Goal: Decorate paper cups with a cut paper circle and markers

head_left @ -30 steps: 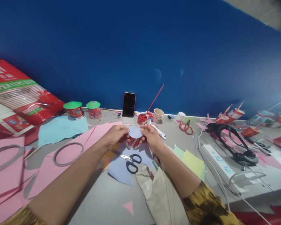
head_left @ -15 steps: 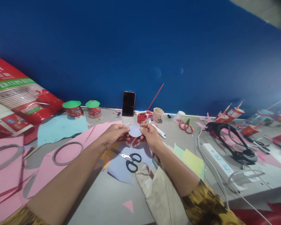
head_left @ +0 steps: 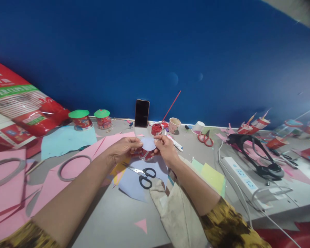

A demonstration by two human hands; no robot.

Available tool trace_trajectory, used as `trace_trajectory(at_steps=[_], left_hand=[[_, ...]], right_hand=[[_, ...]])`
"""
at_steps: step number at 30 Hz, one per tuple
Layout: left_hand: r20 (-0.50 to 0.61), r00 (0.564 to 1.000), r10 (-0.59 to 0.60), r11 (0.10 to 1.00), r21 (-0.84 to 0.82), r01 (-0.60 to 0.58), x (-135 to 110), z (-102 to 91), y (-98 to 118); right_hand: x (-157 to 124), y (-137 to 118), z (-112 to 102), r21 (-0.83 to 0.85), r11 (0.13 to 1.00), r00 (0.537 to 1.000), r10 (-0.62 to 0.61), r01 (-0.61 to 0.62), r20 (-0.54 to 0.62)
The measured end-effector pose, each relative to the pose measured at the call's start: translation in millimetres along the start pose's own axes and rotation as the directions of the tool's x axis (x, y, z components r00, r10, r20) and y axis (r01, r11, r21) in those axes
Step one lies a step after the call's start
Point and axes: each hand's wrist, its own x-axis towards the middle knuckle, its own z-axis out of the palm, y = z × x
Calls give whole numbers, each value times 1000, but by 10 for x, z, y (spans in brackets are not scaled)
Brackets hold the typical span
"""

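Between both hands is a pale lilac paper disc [head_left: 148, 143], resting over the top of a short red paper cup [head_left: 147, 155]. My left hand [head_left: 128, 146] pinches the disc's left edge with thumb and fingertips. On the right edge, my right hand [head_left: 165, 147] pinches it in the same way. The cup stands on a lilac paper sheet [head_left: 131, 184]. Just in front of the cup, black-handled scissors [head_left: 142, 173] lie on that sheet, blades pointing left. Whether the fingers also touch the cup's sides I cannot tell.
Two cups with green paper tops [head_left: 79, 120] stand back left, near a red bag of paper cups [head_left: 23, 103]. A phone [head_left: 142, 113] leans on the wall. Orange-handled scissors [head_left: 205, 138], a power strip [head_left: 240, 175] and a black headset [head_left: 255, 155] lie right. A beige cloth [head_left: 182, 213] sits under my right forearm.
Both hands stay at the lilac disc, with only a very slight shift of the fingers. The disc shows a little more of its round face over the cup.
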Motion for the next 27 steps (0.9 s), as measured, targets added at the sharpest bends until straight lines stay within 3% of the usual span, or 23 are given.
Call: trace_trajectory(at_steps=[10, 15, 18, 20, 23, 27], left_hand=[[8, 999, -40, 998, -41, 41, 23, -23, -47], [20, 1000, -5, 1000, 8, 5, -14, -14, -15], [-37, 996, 83, 996, 40, -81, -24, 0, 10], [-101, 978, 185, 982, 61, -179, -27, 26, 25], [-161, 937, 311, 949, 114, -295, -51, 96, 43], [-114, 908, 404, 890, 278, -361, -100, 193, 35]], right_hand=[[1, 3, 0, -69, 997, 1000, -17, 18, 12], [-4, -32, -30, -175, 983, 997, -69, 63, -27], [-38, -109, -75, -252, 958, 983, -162, 135, -91], [-70, -166, -97, -341, 918, 962, -251, 201, -109], [-112, -224, -107, -526, 798, 928, -369, 295, -39], [-128, -235, -106, -642, 682, 914, -397, 350, 77]])
